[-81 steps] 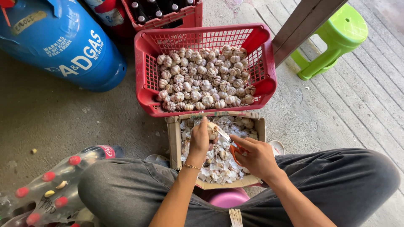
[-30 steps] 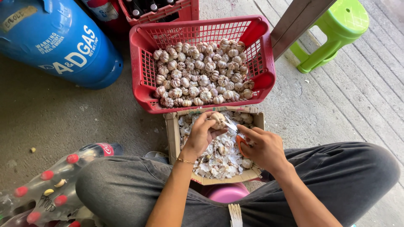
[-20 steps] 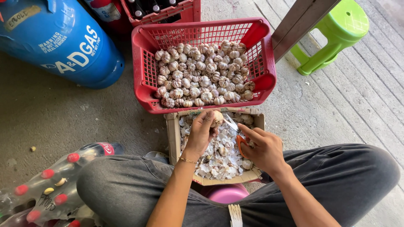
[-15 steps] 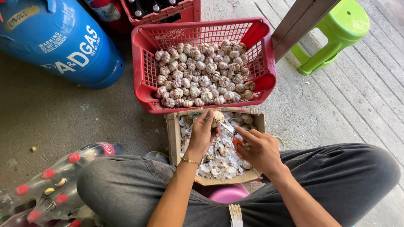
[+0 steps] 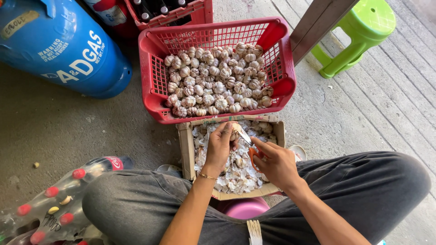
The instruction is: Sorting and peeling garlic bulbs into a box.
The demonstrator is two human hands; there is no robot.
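- Down low, the left hand (image 5: 219,146) is closed around a garlic bulb (image 5: 234,134), gripping it from the left over the far end of the cardboard box (image 5: 186,147).
- Just to its right, the right hand (image 5: 274,161) is clamped on a small knife (image 5: 247,141) with an orange handle; its blade points up-left and meets the bulb.
- Both hands sit close together, almost touching at the bulb.
- Inside the box lies a heap of pale garlic skins and trimmings (image 5: 236,170).
- Beyond the box, touching its far edge, stands a red plastic crate (image 5: 151,77) filled with whole garlic bulbs (image 5: 217,81).
- Far left lies a blue gas cylinder (image 5: 59,50) on the concrete floor (image 5: 68,131).
- Far right stands a green plastic stool (image 5: 359,31).
- Near left sits a shrink-wrapped pack of bottles with red caps (image 5: 50,204).
- Grey trouser legs (image 5: 363,186) frame the box on both sides, with a pink plastic rim (image 5: 245,209) showing between them at the near end.
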